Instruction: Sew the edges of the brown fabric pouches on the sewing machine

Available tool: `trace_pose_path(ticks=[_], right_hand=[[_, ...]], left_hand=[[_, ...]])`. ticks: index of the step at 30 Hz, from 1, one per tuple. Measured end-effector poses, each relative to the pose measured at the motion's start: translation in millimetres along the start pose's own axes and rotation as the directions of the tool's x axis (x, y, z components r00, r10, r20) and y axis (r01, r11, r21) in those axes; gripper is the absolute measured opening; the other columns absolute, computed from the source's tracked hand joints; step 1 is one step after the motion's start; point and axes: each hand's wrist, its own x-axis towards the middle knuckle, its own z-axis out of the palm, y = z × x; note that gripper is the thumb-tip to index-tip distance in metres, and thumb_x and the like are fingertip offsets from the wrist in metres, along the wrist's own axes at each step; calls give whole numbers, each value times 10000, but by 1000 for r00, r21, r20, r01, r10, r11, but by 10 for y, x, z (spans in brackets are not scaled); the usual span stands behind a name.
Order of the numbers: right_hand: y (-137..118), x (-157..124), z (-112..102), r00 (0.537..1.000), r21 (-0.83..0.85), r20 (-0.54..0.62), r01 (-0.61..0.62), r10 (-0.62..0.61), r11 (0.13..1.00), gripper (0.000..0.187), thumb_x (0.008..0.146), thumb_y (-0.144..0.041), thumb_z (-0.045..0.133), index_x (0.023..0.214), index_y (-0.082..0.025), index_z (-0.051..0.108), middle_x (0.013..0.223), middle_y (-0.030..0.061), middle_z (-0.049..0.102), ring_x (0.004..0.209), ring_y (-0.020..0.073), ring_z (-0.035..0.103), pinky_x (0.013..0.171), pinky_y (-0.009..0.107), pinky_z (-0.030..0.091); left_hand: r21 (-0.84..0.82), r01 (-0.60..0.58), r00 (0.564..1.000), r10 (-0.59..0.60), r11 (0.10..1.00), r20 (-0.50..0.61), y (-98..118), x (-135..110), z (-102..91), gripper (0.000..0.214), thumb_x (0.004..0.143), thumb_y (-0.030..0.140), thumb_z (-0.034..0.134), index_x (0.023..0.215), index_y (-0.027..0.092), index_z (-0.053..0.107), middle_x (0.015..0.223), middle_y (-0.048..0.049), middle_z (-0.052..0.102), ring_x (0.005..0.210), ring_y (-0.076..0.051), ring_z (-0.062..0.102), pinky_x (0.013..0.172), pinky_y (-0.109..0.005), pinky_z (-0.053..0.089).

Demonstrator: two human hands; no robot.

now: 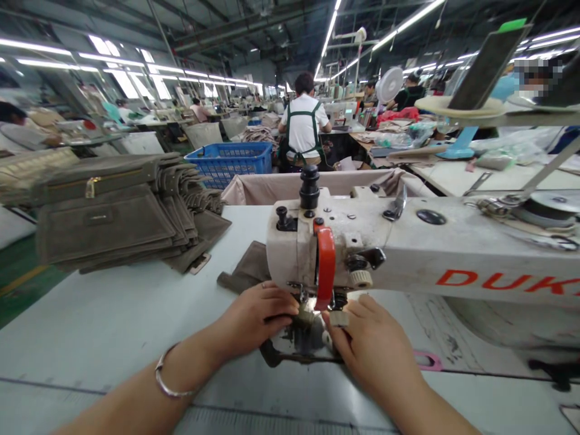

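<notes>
A white sewing machine (408, 244) with an orange guard stands on the pale table (104, 326). My left hand (254, 317) rests by the needle foot, fingers curled and pressed on the dark workpiece (299, 344) under the head. My right hand (369, 344) sits on the other side, fingers bent toward the same spot, thumb against a small pale part. What either hand pinches is hidden by the machine head. A brown fabric piece (242, 272) lies behind the left hand. My left wrist wears a silver bangle.
A stack of brown suede pieces with a zipper (118, 211) sits at the table's left. Behind are a blue basket (229, 162), a fabric-lined bin (272, 186), a seated person in a green apron (304, 124), a fan and other workstations.
</notes>
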Motion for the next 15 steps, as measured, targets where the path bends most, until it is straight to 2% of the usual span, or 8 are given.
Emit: trace_pose_path(ticks=[2,4,5,7,10,15], right_hand=[[-8,-4,5,1000,44,-28,15,-14,999,239,945,-226,520,726,-182,604,756,60,583,812,249,495,757,401,418],[-28,-5,34,994,130,-76,88,-79,988,87,919,-180,571,866,-170,638,872,62,623,878,245,513,801,385,430],[-39,-3,57,989,169,-92,131,-117,977,71,906,-142,586,937,-171,643,913,57,635,890,235,520,804,368,436],[-60,2,105,980,219,-100,189,-171,957,177,882,-67,590,1002,-187,644,924,36,653,856,214,534,767,330,447],[-77,-1,156,982,235,-96,180,-162,955,199,861,-37,594,959,-198,654,913,33,660,828,212,550,726,316,455],[-75,-4,175,984,190,-114,159,-139,969,145,887,-94,569,920,-199,663,922,60,658,842,233,573,720,334,480]], left_hand=[[36,25,998,-23,999,-60,104,5,80,88,917,158,615,969,195,676,997,-31,717,963,-177,657,929,-332,501],[73,77,991,-69,994,-112,202,-1,163,89,906,134,612,949,191,665,985,-32,710,934,-183,652,906,-338,511],[88,101,988,-89,991,-129,239,-6,198,99,898,122,614,953,190,660,989,-32,707,926,-186,648,896,-342,515],[104,123,983,-107,987,-150,280,-20,250,119,884,111,623,962,193,657,997,-29,703,910,-191,644,874,-345,521],[99,114,979,-95,989,-178,276,-30,287,123,890,106,613,953,199,663,984,-22,704,892,-185,645,866,-336,523],[74,110,979,-95,991,-183,225,-3,299,121,892,98,613,931,197,671,962,-19,707,867,-178,643,854,-316,519]])
